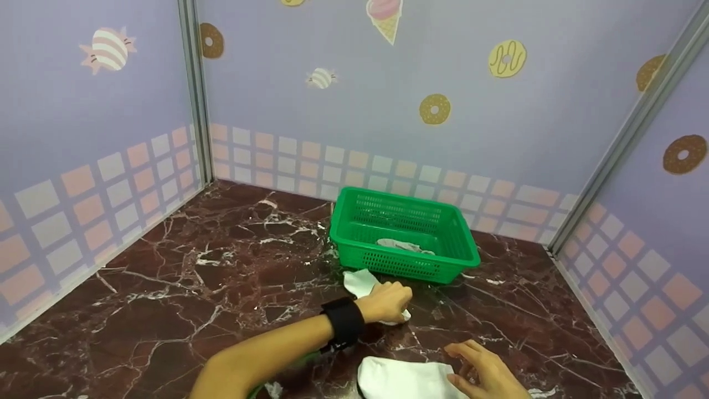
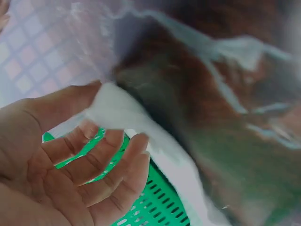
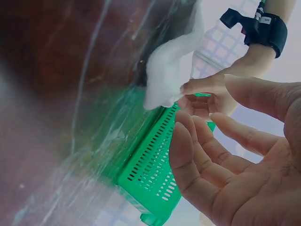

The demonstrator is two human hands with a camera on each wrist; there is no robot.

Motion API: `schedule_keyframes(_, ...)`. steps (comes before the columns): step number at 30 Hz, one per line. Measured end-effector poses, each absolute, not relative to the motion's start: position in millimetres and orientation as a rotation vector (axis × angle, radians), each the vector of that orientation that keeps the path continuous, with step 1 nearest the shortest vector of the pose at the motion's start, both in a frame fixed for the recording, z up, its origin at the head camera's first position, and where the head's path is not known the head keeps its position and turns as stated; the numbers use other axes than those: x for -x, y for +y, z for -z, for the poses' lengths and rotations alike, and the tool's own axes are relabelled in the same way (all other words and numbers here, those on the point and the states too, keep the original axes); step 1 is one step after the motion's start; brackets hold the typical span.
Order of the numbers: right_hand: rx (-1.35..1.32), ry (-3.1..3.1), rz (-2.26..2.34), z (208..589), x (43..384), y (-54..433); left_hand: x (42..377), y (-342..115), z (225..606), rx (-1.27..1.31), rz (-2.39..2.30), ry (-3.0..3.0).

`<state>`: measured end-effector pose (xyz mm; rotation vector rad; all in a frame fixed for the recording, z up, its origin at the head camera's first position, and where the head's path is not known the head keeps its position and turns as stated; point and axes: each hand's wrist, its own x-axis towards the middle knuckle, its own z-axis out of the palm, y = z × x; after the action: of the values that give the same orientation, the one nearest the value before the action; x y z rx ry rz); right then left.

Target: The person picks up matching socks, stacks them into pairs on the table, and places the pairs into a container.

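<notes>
My left hand [image 1: 388, 302], with a black band on the wrist, is over a white sock [image 1: 360, 281] in front of the green basket. Its thumb and index finger pinch the end of that sock in the left wrist view, while the other fingers [image 2: 113, 188] are loosely bent. A second white sock [image 1: 407, 379] lies flat at the front edge of the head view. Beside its right end is my right hand [image 1: 482, 371], fingers loosely bent, and nothing shows between them in the right wrist view.
The green basket [image 1: 354, 250] with slotted walls stands at the back, a greyish cloth [image 1: 401, 245] inside. Patterned panels [image 1: 332, 111] enclose the dark red marbled tabletop [image 1: 221, 277] at the back and sides. Under the left forearm a green edge [image 1: 255, 391] peeks out.
</notes>
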<state>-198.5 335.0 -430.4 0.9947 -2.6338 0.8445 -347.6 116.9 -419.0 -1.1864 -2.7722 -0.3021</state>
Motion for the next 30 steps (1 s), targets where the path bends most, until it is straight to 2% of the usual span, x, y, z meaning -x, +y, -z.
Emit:
schedule_keyframes(5, -0.904, -2.610, -0.854, 425.9, 195.2, 333.7, 341.6, 109.0, 395.3, 1.290, 0.569, -2.773)
schedule_keyframes(14, -0.578, -2.581, -0.862, 414.2, 188.8, 320.4, 327.0, 97.7, 349.6, 1.764, 1.033, -2.381)
schedule_keyframes(18, -0.460, -2.570, -0.927, 412.2, 192.1, 315.4, 319.0, 97.1, 335.4, 1.835, 1.179, -2.217)
schedule_keyframes(24, -0.247, -2.623, -1.389, 407.7, 199.3, 314.7, 307.5, 97.9, 316.6, 1.875, 1.565, -2.045)
schedule_keyframes(30, -0.294, -2.415, -1.936, 406.4, 195.5, 320.2, 301.8, 87.8, 311.1, 1.791, 1.998, -1.955)
